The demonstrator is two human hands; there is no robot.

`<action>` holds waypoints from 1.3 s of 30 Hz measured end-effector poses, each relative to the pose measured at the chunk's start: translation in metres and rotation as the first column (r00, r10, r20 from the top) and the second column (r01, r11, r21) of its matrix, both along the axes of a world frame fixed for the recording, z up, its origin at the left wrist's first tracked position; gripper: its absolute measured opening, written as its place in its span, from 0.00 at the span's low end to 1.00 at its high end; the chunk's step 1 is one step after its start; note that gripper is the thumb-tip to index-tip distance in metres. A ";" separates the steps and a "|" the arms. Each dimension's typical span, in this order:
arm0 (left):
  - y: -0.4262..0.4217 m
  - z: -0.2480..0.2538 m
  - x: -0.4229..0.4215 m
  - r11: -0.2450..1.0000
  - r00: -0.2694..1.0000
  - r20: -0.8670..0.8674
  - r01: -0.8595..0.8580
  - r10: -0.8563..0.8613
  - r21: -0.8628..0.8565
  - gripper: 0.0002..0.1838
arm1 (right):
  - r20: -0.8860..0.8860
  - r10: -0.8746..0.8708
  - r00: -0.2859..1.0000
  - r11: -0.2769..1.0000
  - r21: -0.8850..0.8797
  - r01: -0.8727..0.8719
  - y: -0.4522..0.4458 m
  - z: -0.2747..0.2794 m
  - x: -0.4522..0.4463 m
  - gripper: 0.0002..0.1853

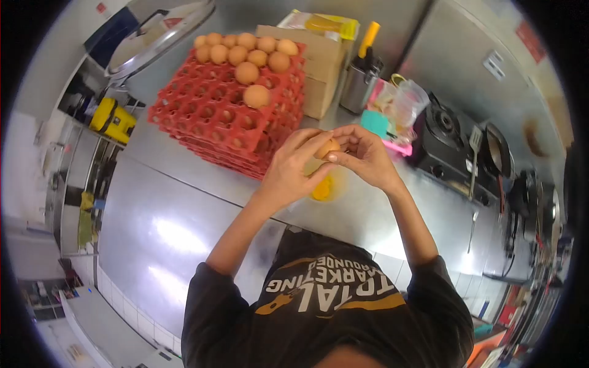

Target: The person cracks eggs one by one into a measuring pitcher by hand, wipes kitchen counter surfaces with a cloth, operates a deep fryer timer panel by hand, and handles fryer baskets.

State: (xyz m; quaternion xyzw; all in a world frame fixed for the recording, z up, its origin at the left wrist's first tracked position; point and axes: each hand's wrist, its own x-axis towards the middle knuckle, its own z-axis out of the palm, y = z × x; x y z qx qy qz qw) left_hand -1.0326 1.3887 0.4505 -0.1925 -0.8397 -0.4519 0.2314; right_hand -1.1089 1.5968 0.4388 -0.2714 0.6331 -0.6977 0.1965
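Both my hands hold one brown egg (327,149) between them, above a clear bowl with yellow egg (321,187) in it. My left hand (296,161) wraps its fingers round the egg from the left, and my right hand (363,154) pinches it from the right with the thumb in front. Whether the shell is cracked cannot be made out. Close to my left hand rises a tall stack of red egg trays (208,126). Several brown eggs (246,73) sit in the top tray, mostly along its far edge. My forearms hide part of the bowl.
A cardboard box (321,73) stands behind the trays. Beside it are a metal utensil holder (357,87) with a yellow-handled tool and a pink basket (402,147) of containers. Further right, a black gas stove (448,144) carries a pan (496,150). The steel counter (184,202) runs along the front.
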 end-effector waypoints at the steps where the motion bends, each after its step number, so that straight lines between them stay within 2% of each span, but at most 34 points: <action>1: -0.006 0.009 0.000 1.000 1.000 -0.014 -0.024 0.023 -0.006 0.29 | -0.014 0.023 1.000 1.000 -0.006 -0.024 -0.009 0.010 -0.004 0.24; 4: -0.021 0.039 0.000 0.993 0.987 -0.119 -0.110 0.105 -0.038 0.29 | -0.146 0.032 0.989 0.995 -0.087 -0.045 -0.029 0.036 -0.018 0.23; 6: -0.037 0.063 0.000 0.968 0.938 -0.274 -0.241 0.214 -0.069 0.27 | -0.320 -0.082 0.944 0.995 0.034 0.097 -0.045 0.056 -0.038 0.20; 7: -0.047 0.073 -0.003 0.966 0.933 -0.286 -0.248 0.218 -0.072 0.27 | -0.331 -0.078 0.940 0.995 0.027 0.092 -0.055 0.067 -0.049 0.20; 8: -0.059 0.083 -0.007 0.940 0.926 -0.238 -0.325 0.293 -0.105 0.27 | -0.615 -0.090 0.783 0.956 0.167 0.241 -0.068 0.077 -0.061 0.20; 9: -0.070 0.090 -0.011 0.907 0.911 -0.188 -0.396 0.368 -0.141 0.27 | -0.833 -0.031 0.553 0.874 0.246 0.420 -0.080 0.085 -0.073 0.20; 10: -0.081 0.094 -0.017 0.906 0.909 -0.192 -0.398 0.369 -0.143 0.27 | -0.835 -0.033 0.550 0.875 0.241 0.419 -0.093 0.086 -0.089 0.20; 12: -0.103 0.103 -0.029 0.822 0.881 -0.195 -0.473 0.431 -0.318 0.25 | -0.979 0.094 0.183 0.925 0.154 0.348 -0.117 0.078 -0.122 0.23; 13: -0.113 0.100 -0.033 0.819 0.878 -0.206 -0.477 0.431 -0.318 0.25 | -0.981 0.088 0.173 0.926 0.145 0.348 -0.124 0.075 -0.131 0.23; 15: -0.129 0.091 -0.041 0.818 0.915 -0.152 -0.403 0.374 -0.411 0.28 | -0.922 0.364 0.131 0.821 0.384 0.422 -0.133 0.074 -0.143 0.27; 16: -0.132 0.093 -0.041 0.816 0.913 -0.157 -0.407 0.376 -0.410 0.28 | -0.923 0.363 0.125 0.823 0.381 0.422 -0.133 0.078 -0.144 0.27; 18: -0.134 0.093 -0.038 0.798 0.937 -0.050 -0.322 0.346 -0.510 0.28 | -0.926 0.370 0.071 0.840 0.367 0.399 -0.131 0.084 -0.146 0.25; 22: -0.131 0.096 -0.030 0.836 0.950 0.049 -0.246 0.308 -0.490 0.29 | -0.879 0.443 0.175 0.771 0.473 0.426 -0.130 0.091 -0.149 0.24; 24: -0.127 0.093 -0.027 0.856 0.943 -0.063 -0.325 0.328 -0.401 0.27 | -0.886 0.418 0.202 0.794 0.464 0.393 -0.127 0.090 -0.150 0.24; 25: -0.123 0.092 -0.025 0.862 0.946 -0.054 -0.313 0.318 -0.400 0.27 | -0.882 0.419 0.214 0.788 0.471 0.398 -0.124 0.091 -0.147 0.24; 27: -0.111 0.088 -0.019 0.858 0.885 -0.262 -0.448 0.385 -0.250 0.24 | -0.934 0.206 0.292 0.898 0.299 0.324 -0.114 0.088 -0.140 0.23; 28: -0.097 0.088 -0.012 0.863 0.845 -0.378 -0.469 0.377 -0.188 0.18 | -0.925 0.211 0.316 0.889 0.316 0.331 -0.104 0.083 -0.133 0.23; 29: -0.088 0.077 -0.005 0.874 0.861 -0.351 -0.449 0.367 -0.187 0.18 | -0.837 0.075 0.542 0.934 0.250 0.257 -0.092 0.077 -0.124 0.23; 30: -0.079 0.063 0.004 0.906 0.875 -0.367 -0.393 0.315 -0.160 0.17 | -0.673 -0.049 0.738 0.964 0.161 0.212 -0.078 0.065 -0.113 0.23; 31: -0.068 0.050 0.015 0.933 0.885 -0.383 -0.336 0.264 -0.132 0.15 | -0.649 -0.052 0.759 0.957 0.185 0.224 -0.062 0.050 -0.096 0.23; 32: -0.053 0.035 0.023 0.959 0.925 -0.305 -0.267 0.228 -0.094 0.12 | -0.591 -0.114 0.799 0.963 0.131 0.234 -0.045 0.038 -0.076 0.24; 33: -0.043 0.023 0.029 0.960 0.962 -0.226 -0.198 0.152 -0.196 0.12 | -0.526 -0.173 0.833 0.966 0.076 0.249 -0.030 0.026 -0.053 0.25; 34: -0.034 0.011 0.034 0.950 0.987 -0.142 -0.118 0.080 -0.289 0.12 | -0.558 -0.205 0.804 0.945 0.099 0.310 -0.017 0.016 -0.029 0.25; 35: -0.024 -0.010 0.038 0.954 0.990 -0.121 -0.105 0.073 -0.279 0.12 | -0.594 -0.231 0.771 0.922 0.119 0.368 -0.006 0.008 -0.005 0.25; 37: -0.005 -0.050 0.046 0.971 0.998 -0.049 0.036 -0.049 -0.238 0.13 | -0.680 -0.181 0.710 0.865 0.234 0.444 0.018 -0.018 0.030 0.25; 38: 0.005 -0.053 0.051 0.972 0.998 -0.040 0.041 -0.052 -0.230 0.13 | -0.675 -0.178 0.716 0.861 0.245 0.445 0.025 -0.027 0.046 0.25; 39: 0.015 -0.055 0.058 0.969 0.997 0.054 0.064 -0.052 -0.240 0.13 | -0.683 -0.213 0.699 0.825 0.257 0.503 0.032 -0.036 0.062 0.25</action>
